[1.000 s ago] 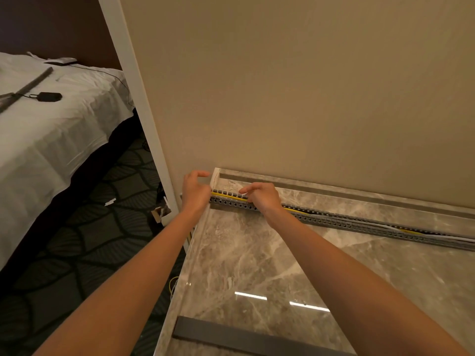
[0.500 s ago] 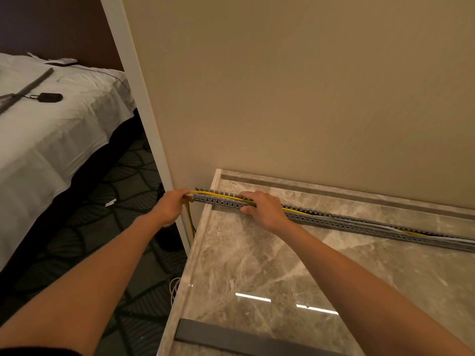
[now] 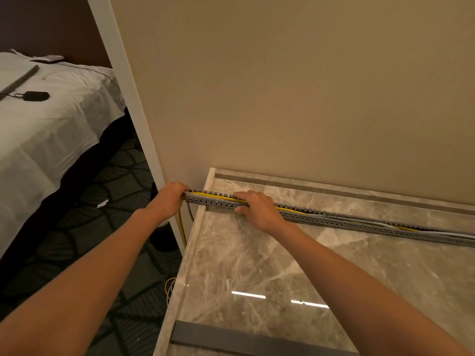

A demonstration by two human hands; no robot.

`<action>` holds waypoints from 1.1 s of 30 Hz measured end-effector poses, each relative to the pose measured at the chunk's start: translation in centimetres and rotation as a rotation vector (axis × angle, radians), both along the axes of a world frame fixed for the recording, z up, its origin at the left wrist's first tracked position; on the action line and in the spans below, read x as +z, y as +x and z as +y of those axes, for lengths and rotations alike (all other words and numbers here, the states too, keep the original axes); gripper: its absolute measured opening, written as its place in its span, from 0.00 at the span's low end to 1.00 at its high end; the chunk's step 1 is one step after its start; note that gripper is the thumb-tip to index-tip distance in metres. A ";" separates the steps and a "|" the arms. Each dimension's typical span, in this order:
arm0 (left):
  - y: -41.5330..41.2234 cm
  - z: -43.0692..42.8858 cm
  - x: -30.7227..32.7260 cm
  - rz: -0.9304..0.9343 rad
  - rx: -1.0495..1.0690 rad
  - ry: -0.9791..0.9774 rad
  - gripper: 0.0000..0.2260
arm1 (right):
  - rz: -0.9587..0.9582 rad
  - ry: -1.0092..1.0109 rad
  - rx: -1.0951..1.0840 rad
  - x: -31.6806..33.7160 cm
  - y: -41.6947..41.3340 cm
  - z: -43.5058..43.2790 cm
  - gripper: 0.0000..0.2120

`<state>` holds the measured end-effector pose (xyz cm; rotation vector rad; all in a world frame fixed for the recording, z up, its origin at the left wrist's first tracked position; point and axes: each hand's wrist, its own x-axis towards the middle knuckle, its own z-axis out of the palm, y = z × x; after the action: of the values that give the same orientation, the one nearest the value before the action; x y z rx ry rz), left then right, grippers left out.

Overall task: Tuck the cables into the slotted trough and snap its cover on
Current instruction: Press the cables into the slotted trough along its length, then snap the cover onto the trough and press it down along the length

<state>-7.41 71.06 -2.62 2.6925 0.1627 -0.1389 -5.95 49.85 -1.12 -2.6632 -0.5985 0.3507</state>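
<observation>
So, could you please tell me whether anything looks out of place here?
Yes: the slotted trough juts past the marble counter's left edge, and the yellow cable dangles from that end, not tucked in.

Grey-beige marble-patterned tabletop (image 3: 257, 265): polished, glossy, reflecting two light strips. Long grey slotted trough (image 3: 334, 222) and flat dark grey cover strip (image 3: 231, 341): matt, plastic in appearance; yellow cable (image 3: 213, 195) smooth-sheathed. Beige wall (image 3: 282, 86): matt, finely textured; white cloth bed sheet (image 3: 51, 129): creased.
</observation>
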 end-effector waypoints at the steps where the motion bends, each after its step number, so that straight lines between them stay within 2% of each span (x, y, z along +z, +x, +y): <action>1: 0.0 0.0 0.1 0.018 0.002 0.000 0.13 | -0.013 -0.005 0.001 0.0 -0.1 0.0 0.19; 5: 0.6 -1.2 1.7 0.077 0.064 0.012 0.15 | -0.036 -0.042 -0.007 0.2 -0.3 -0.4 0.17; 10: 1.9 -6.8 4.1 -0.028 0.086 -0.023 0.19 | -0.012 -0.015 -0.098 1.1 -0.6 -3.8 0.21; 17: 2.4 -20.1 3.8 0.007 -0.150 -0.083 0.19 | 0.058 0.012 -0.344 2.3 -2.3 -14.7 0.23; 24: 0.1 -36.5 4.5 0.016 -0.409 -0.042 0.16 | 0.078 0.009 -0.591 2.9 -5.6 -29.0 0.23; 33: -4.0 -54.3 5.0 0.114 -0.577 -0.005 0.14 | 0.104 0.078 -0.694 3.3 -9.1 -44.5 0.22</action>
<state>-11.38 16.80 2.43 2.6484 -0.5843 -0.4620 -15.05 5.35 2.22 -2.5572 0.3440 0.2473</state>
